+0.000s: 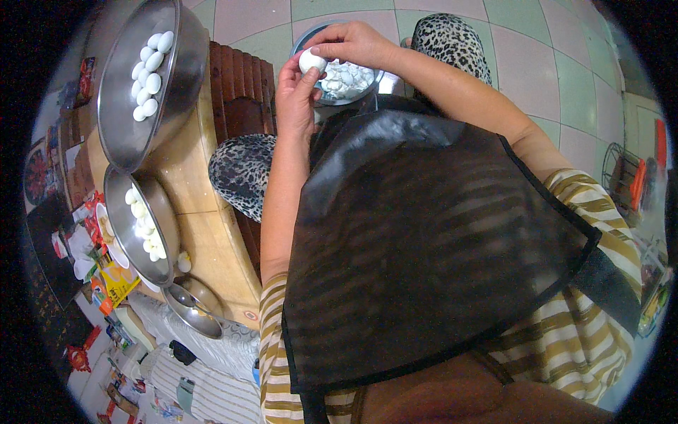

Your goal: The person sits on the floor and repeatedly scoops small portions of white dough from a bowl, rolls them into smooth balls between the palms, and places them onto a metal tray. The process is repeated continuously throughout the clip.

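Observation:
A white egg (312, 61) is between my two hands, above a basin of eggshell pieces. My left hand (297, 87) holds it from the left and below, thumb across its front. From the upper right, my right hand (347, 42) has its thumb and fingertips at the egg's top; these fingertips are partly hidden. Under the hands, the round basin (380, 79) on the floor contains many broken shell pieces (347, 80). I cannot tell how much shell is on the held egg.
A wooden table (198, 212) on the left bears a large steel bowl (183, 69) of pale eggs (153, 62), a second bowl (161, 212) of peeled-looking eggs (139, 210) and a smaller metal bowl (198, 297). My leopard-print knees (243, 169) flank a dark apron (424, 238). Tiles (522, 79) cover the floor.

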### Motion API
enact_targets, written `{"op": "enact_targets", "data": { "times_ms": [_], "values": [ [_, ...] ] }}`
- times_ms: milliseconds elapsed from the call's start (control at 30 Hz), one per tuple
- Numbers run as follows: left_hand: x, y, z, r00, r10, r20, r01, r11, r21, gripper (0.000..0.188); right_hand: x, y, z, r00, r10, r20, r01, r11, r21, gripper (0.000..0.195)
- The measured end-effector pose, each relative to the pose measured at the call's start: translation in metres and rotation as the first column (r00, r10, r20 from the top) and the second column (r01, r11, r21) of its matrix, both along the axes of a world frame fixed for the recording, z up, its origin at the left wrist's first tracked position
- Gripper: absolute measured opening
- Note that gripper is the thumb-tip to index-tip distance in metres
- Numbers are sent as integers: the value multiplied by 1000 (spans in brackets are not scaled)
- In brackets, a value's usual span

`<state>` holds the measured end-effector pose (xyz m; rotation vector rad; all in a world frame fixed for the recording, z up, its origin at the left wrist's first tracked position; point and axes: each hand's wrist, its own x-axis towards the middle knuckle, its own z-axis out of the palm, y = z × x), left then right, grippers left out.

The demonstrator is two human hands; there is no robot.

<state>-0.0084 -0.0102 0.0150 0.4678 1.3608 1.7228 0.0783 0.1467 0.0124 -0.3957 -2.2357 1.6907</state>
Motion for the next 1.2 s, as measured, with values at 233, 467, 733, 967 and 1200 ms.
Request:
{"op": "enact_targets", "data": {
  "times_ms": [233, 467, 733, 967, 1200],
  "values": [
    [1, 0, 3, 999, -48, 19, 48, 999, 0, 39, -3, 3, -8, 996, -62, 60, 66, 995, -76, 29],
    [0, -2, -2, 992, -88, 93, 89, 996, -8, 38, -4, 4, -8, 989, -58, 134, 65, 997, -45, 23],
    [-5, -4, -1, 926, -80, 370, 6, 981, 196, 41, -2, 4, -4, 979, -144, 142, 161, 980, -118, 23],
    [-5, -2, -2, 909, -65, 412, -25, 977, 210, 36, -6, 9, -15, 974, -184, 133, 157, 969, 190, 27],
    [-2, -2, -5, 933, -19, 360, -50, 982, 181, 37, -2, -4, 3, 990, -126, -71, 127, 992, 12, 29]
  ]
}}
